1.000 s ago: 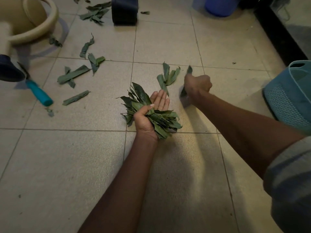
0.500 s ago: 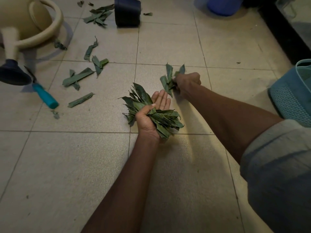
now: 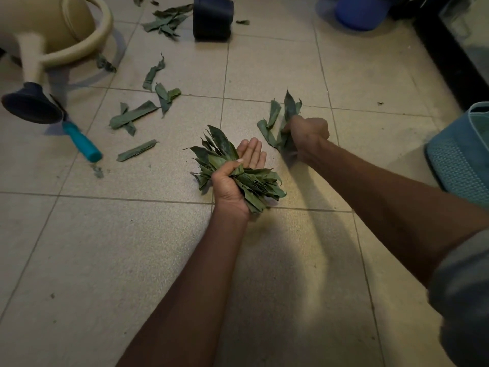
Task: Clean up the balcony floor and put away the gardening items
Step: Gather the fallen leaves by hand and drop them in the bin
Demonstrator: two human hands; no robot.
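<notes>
My left hand [image 3: 238, 178] lies palm up over the tiled floor [image 3: 105, 247], its thumb pinning a thick bundle of green leaves [image 3: 227, 168] across the palm while the fingers stretch out. To its right, my right hand [image 3: 307, 133] is curled round a few long leaves [image 3: 275, 123] lifted off the floor. More loose leaves [image 3: 137, 115] lie scattered on the tiles to the left, and another heap of leaves [image 3: 166, 19] rests near the top.
A beige watering can [image 3: 47, 30] with a dark rose stands at the top left, a teal-handled tool [image 3: 82, 143] beside it. A dark pot [image 3: 213, 18] lies at the top, a blue pot [image 3: 360, 11] farther right. A teal basket [image 3: 463, 157] sits at the right edge.
My right hand gathered the leaves from the floor ahead, closed round them and drew them back toward my left hand. The left hand has kept its bundle in place.
</notes>
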